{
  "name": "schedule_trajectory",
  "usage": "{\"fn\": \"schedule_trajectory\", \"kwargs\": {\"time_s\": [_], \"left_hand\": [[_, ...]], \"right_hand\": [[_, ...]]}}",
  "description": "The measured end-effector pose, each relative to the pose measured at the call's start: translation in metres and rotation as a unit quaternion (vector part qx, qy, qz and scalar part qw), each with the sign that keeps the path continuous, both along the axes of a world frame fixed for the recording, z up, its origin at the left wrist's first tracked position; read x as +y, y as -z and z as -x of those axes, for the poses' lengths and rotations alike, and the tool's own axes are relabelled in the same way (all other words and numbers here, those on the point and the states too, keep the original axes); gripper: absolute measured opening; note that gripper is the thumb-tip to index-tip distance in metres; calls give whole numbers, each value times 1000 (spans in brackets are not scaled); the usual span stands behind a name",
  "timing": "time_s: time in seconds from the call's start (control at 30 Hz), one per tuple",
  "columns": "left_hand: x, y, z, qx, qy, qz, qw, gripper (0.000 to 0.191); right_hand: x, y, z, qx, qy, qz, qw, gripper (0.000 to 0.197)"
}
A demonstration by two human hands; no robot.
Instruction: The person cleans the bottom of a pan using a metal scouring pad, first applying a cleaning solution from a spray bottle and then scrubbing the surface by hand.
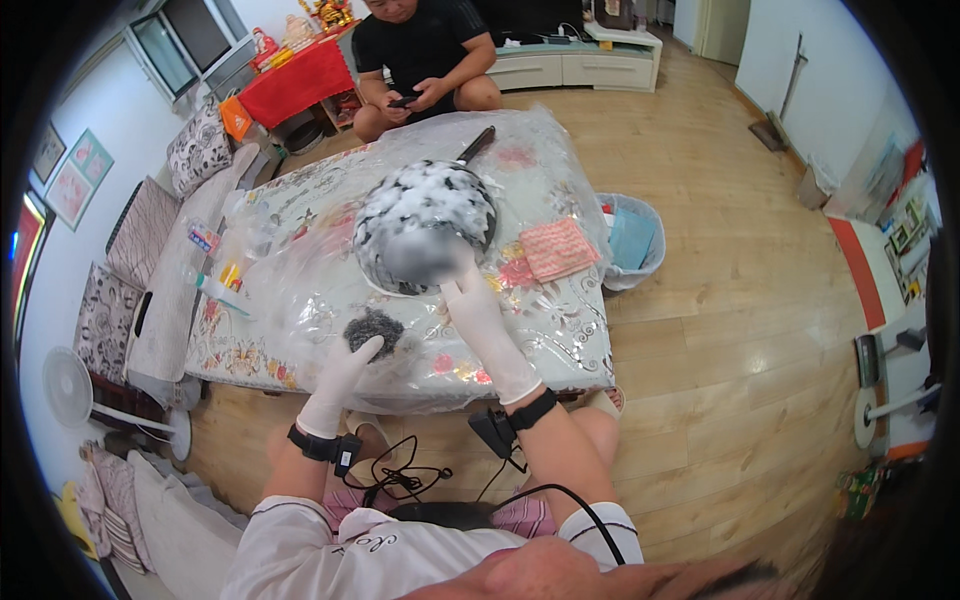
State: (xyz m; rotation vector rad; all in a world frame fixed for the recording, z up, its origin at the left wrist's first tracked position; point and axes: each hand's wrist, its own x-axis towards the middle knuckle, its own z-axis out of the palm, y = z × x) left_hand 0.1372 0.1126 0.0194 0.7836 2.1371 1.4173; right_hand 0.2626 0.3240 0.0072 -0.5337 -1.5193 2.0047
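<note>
A dark round pan, its surface largely covered in white foam, rests on the plastic-covered table; its black handle points away from me. My gloved right hand is at the pan's near edge, its fingertips partly hidden by a blurred patch, so its hold cannot be told. In my gloved left hand is a dark mesh scouring pad, with the thumb over its edge. A folded pink-and-white cloth lies right of the pan. A tube with a green cap lies at the left.
A person in black sits beyond the table, holding a phone. A lined waste bin stands by the table's right side. A sofa runs along the left. Black cables hang near my lap.
</note>
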Motion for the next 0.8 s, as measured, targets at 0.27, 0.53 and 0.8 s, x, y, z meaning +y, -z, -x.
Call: {"fn": "schedule_trajectory", "kwargs": {"time_s": [0.27, 0.53, 0.8], "left_hand": [[3, 6, 10, -10, 41, -17, 999, 55], [8, 15, 30, 103, 70, -19, 992, 59], [-11, 34, 46, 52, 82, -81, 992, 58]], "right_hand": [[-20, -19, -9, -44, -34, -33, 998, 64], [-30, -16, -5, -70, 9, -104, 992, 59], [-44, 12, 6, -96, 53, -215, 970, 52]]}}
